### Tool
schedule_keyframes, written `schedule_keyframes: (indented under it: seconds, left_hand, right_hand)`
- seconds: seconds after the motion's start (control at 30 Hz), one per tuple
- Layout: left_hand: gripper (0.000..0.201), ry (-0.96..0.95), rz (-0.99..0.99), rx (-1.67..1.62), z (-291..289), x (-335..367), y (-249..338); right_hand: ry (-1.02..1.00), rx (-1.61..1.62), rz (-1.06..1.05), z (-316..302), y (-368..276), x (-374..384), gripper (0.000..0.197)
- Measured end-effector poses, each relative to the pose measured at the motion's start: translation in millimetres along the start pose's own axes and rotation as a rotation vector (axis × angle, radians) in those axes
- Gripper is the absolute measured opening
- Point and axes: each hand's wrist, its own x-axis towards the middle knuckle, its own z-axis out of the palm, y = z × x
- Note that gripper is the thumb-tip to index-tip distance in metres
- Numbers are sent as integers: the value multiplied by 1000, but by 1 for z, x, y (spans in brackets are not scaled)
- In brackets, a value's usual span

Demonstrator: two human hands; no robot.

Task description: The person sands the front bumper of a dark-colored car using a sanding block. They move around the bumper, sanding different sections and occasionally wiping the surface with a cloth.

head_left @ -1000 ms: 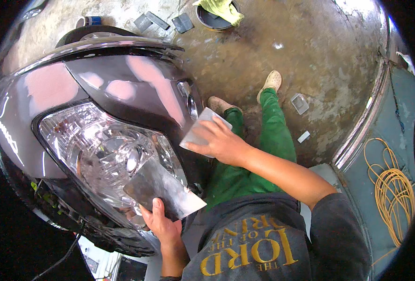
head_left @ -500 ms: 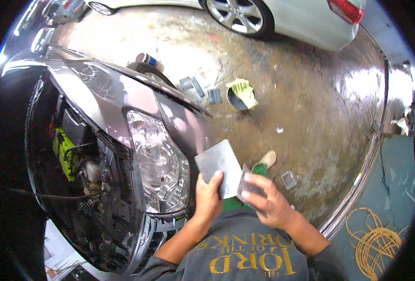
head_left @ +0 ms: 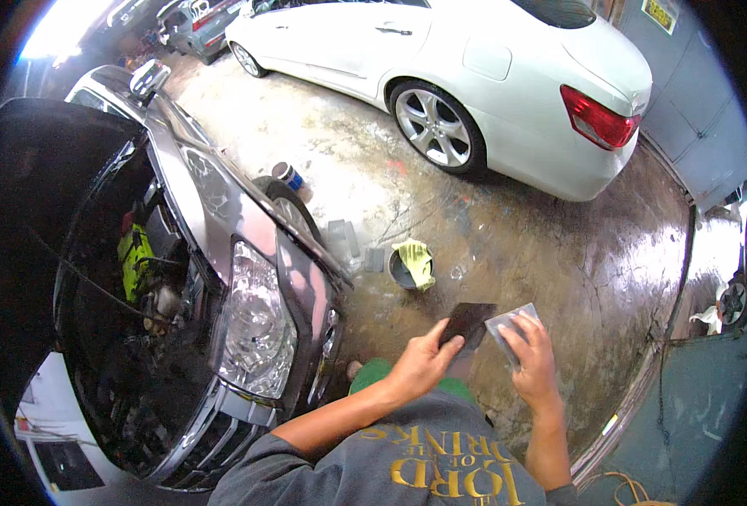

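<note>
My left hand (head_left: pixel 415 367) pinches a dark sheet of sandpaper (head_left: pixel 472 319) between thumb and fingers, in front of my body. Close beside it, my right hand (head_left: pixel 532 364) grips a flat, light grey rectangular pad (head_left: pixel 500 327), fingers spread over its face. The pad's near edge is partly covered by those fingers. To the left stands a dark car with its hood up; its clear headlight (head_left: pixel 259 337) is near my left forearm. Pinkish, dull patches mark the car's fender (head_left: pixel 302 282).
A dark bucket (head_left: pixel 401 273) with a yellow-green cloth (head_left: pixel 416 258) over its rim stands on the wet floor. Next to it lie a grey tray (head_left: pixel 341 239) and a small grey block (head_left: pixel 375 259). A can (head_left: pixel 287 174) sits by the front wheel. A white car (head_left: pixel 517 126) is parked beyond.
Both hands have shifted right with the sheet and pad. The sheet now shows a dark face instead of pale grey, and the pad a lighter side. The view has tilted up.
</note>
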Motion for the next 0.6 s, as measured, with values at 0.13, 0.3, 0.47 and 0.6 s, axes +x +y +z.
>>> schedule_keyframes:
  seconds: [0.13, 0.3, 0.47, 0.6]
  left_hand:
    - [35, 234, 193, -39, 46, 31, 14]
    - [34, 316, 150, 13, 47, 51, 28]
    - [26, 334, 301, -357, 1, 79, 59]
    - [30, 364, 137, -750, -48, 87, 51]
  right_hand:
    - [-70, -6, -123, -4, 14, -1, 50]
    - [-235, 183, -176, 4, 22, -7, 45]
    - [36, 290, -103, 3, 19, 24, 50]
    - [86, 361, -430, -11, -61, 90, 55]
